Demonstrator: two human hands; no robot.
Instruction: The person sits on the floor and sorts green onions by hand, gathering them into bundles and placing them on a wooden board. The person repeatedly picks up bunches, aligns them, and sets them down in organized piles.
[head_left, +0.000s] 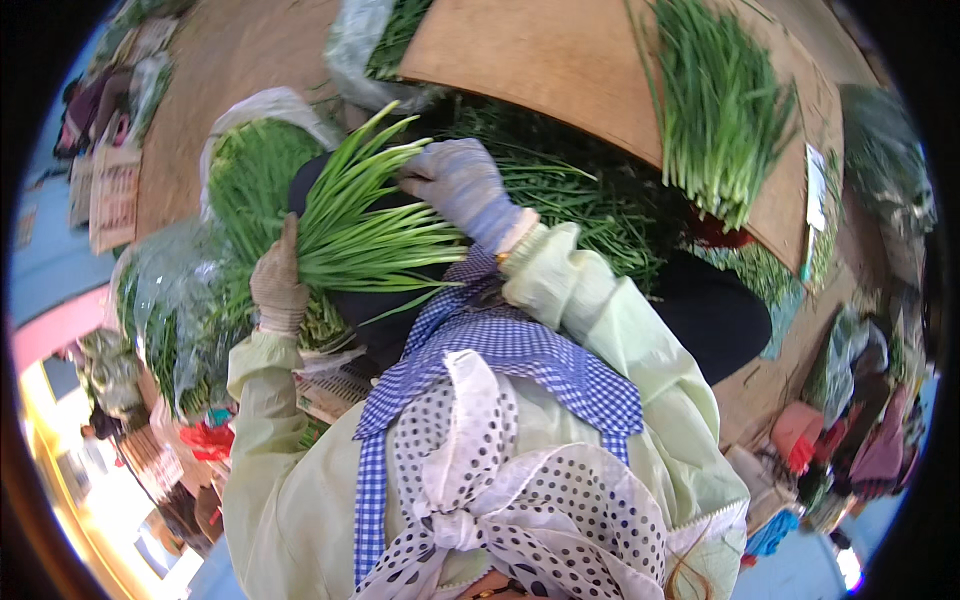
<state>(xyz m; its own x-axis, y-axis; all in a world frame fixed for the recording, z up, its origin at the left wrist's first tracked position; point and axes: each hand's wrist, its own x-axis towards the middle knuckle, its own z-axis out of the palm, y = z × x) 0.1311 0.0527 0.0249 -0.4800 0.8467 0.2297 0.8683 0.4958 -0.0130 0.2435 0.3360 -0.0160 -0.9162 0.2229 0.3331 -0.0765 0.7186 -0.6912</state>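
Observation:
My left hand (281, 289), in a knitted glove, grips a bunch of garlic chives (360, 247) around its middle. Their paler stem ends fan out to the right and upward, over my dark trousers. My right hand (461, 187), in a blue-grey glove, is at the upper stem ends with thumb and fingers pinched on them; the fingertips are partly hidden. Below the right hand, loose chives (592, 217) lie in a dark heap between my legs. Behind the left hand, more chives (262, 165) stand in a clear plastic bag (281, 101).
A wooden board (540, 60) spans the top, bearing a large chive bundle (720, 120) and a knife (814, 202) at its right end. A plastic bag of greens (180, 300) stands at my left. A printed crate (334, 394) is beside my left forearm. Other bags line the right.

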